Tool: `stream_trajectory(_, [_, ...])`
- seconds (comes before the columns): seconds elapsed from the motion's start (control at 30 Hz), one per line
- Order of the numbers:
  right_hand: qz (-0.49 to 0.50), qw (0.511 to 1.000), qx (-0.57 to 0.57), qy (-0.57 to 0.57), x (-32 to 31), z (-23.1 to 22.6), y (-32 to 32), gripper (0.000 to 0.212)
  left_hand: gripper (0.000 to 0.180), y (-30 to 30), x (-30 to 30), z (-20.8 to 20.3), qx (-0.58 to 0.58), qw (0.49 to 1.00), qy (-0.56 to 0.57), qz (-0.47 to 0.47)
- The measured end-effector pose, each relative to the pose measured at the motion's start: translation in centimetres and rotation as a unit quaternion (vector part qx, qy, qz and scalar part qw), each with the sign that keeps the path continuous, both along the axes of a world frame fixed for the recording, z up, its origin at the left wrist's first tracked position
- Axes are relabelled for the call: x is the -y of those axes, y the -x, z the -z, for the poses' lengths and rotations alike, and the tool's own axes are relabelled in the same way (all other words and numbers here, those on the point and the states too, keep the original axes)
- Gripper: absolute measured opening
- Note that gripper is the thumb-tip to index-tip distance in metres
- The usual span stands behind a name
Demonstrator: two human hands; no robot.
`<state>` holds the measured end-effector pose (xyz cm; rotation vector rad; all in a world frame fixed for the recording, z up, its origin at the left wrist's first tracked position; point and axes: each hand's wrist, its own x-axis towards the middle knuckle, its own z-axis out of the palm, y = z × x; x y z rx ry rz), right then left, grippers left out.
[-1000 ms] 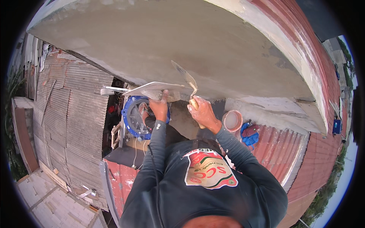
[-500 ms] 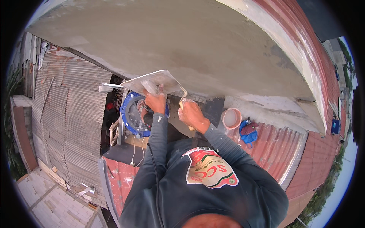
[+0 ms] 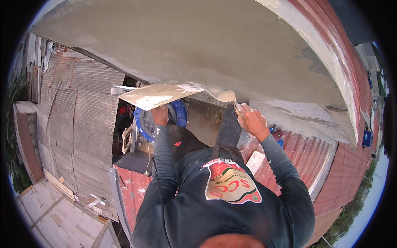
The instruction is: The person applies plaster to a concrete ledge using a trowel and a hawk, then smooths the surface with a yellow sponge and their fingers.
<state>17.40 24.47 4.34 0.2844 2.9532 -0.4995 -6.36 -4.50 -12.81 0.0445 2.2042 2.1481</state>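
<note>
My left hand (image 3: pixel 160 115) holds up a flat, pale plasterer's hawk (image 3: pixel 144 99) from below; the board hides its fingers. The hawk is tilted, its face smeared with wet plaster (image 3: pixel 191 87). My right hand (image 3: pixel 253 122) is closed around the handle of a trowel (image 3: pixel 221 94). The trowel's plaster-coated blade points left and overlaps the hawk's right end in view; whether they touch, I cannot tell. Just beyond both tools is a broad wall (image 3: pixel 198 45) with smooth grey-brown plaster.
Below the hawk is a blue round-rimmed thing (image 3: pixel 180 112), partly hidden. Red corrugated roofing (image 3: pixel 295 153) lies at the right, with a blue-and-maroon bundle (image 3: pixel 279 136) and a pale block (image 3: pixel 256 162) on it. Rusty corrugated sheets (image 3: pixel 91 124) cover the left. A cord (image 3: pixel 159 198) hangs along my left arm.
The hawk has tipped from showing its underside to showing its plastered face. My right hand has moved right with the trowel, covering the pink bucket, and the blade now shows beside the hawk.
</note>
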Motion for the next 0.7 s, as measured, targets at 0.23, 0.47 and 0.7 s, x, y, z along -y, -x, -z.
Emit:
stream_trajectory(0.23, [-0.061, 0.985, -0.094, 0.134, 2.4, 1.6, -0.1, 0.048, 0.053, -1.2, -0.3, 2.0, 0.034, 0.999, -0.031, 0.013])
stream_trajectory(0.47, [-0.103, 0.956, -0.186, 0.203, 5.1, 0.9, 1.5, 0.046, 0.045, -1.1, -2.0, 0.9, 0.049, 0.996, 0.024, 0.07])
stream_trajectory(0.7, [-0.021, 0.989, -0.104, 0.103, -1.0, 6.2, 4.0, 0.04, 0.037, -3.1, -2.0, -1.2, 0.105, 0.994, -0.003, -0.017])
